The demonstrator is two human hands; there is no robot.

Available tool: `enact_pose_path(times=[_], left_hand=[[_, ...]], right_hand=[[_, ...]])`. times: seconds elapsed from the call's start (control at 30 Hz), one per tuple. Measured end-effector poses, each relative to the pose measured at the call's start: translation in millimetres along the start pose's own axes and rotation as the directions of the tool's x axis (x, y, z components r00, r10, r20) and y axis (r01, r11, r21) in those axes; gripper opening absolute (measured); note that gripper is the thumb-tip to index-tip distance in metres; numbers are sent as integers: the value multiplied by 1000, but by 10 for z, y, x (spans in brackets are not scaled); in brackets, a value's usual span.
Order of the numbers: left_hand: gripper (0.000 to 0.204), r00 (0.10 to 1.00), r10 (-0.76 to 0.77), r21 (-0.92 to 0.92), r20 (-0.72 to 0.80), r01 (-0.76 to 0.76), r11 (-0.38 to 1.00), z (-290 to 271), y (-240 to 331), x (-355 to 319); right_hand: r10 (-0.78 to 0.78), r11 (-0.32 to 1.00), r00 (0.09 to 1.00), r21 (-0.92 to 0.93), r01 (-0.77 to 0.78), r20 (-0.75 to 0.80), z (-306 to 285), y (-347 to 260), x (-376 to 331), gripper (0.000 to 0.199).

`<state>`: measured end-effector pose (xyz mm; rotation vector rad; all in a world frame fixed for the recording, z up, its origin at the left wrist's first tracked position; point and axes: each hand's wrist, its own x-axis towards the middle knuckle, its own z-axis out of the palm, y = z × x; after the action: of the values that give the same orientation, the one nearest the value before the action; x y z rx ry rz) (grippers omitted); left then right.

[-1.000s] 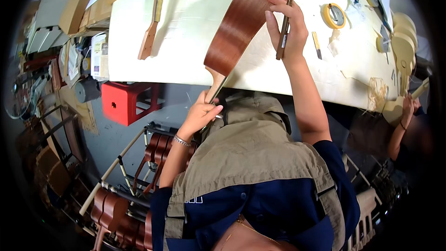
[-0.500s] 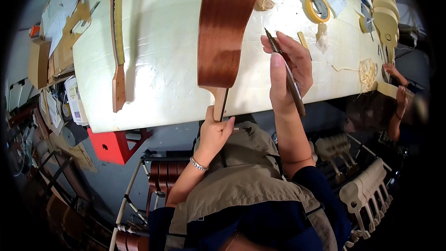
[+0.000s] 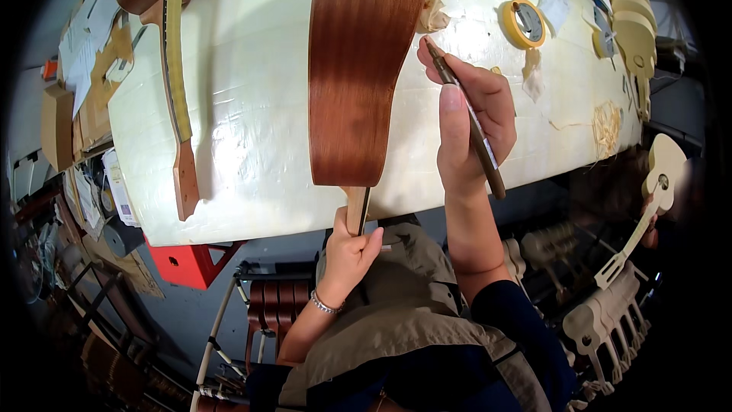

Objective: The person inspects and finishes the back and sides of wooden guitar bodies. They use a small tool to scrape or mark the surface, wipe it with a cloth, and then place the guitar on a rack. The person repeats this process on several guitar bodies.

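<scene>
Reddish-brown wooden ukulele [image 3: 358, 76] has swung from slanting to nearly straight over the white bench [image 3: 259, 168], left hand [image 3: 351, 259] wrapped round its pale neck [image 3: 355, 210], right hand [image 3: 460, 137] gripping a slim brown pen [image 3: 480, 137] beside it; slack left grip could roll it onto the pen, marking it.

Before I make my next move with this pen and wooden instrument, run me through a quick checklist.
1. Left hand gripping the instrument's neck: ok.
2. Right hand holding the brown pen: ok.
3. Pen tip off the instrument's reddish-brown side: cannot tell, they look close.
4. Second instrument apart from the held one: ok, further left.
5. Yellow tape roll apart from both hands: ok.
</scene>
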<state>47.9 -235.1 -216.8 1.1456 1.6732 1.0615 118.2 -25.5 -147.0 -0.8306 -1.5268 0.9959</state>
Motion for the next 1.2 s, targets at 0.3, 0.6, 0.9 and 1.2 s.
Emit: enact_pose_path(times=[0.3, 0.6, 0.9, 1.2], left_hand=[[30, 1000, -17, 6, 20, 17, 1000, -24, 37, 8], [29, 1000, 3, 23, 10, -3, 1000, -21, 37, 16], [27, 1000, 3, 31, 9, -3, 1000, -32, 67, 31], [28, 1000, 4, 48, 19, -5, 999, -25, 21, 19]], right_hand=[[-70, 998, 997, 10, 69, 22, 11, 79, 67, 20], [-96, 995, 995, -32, 97, 31, -4, 87, 113, 21], [-94, 995, 995, -20, 94, 39, -14, 97, 99, 21], [-78, 997, 996, -20, 79, 44, -18, 82, 90, 21]])
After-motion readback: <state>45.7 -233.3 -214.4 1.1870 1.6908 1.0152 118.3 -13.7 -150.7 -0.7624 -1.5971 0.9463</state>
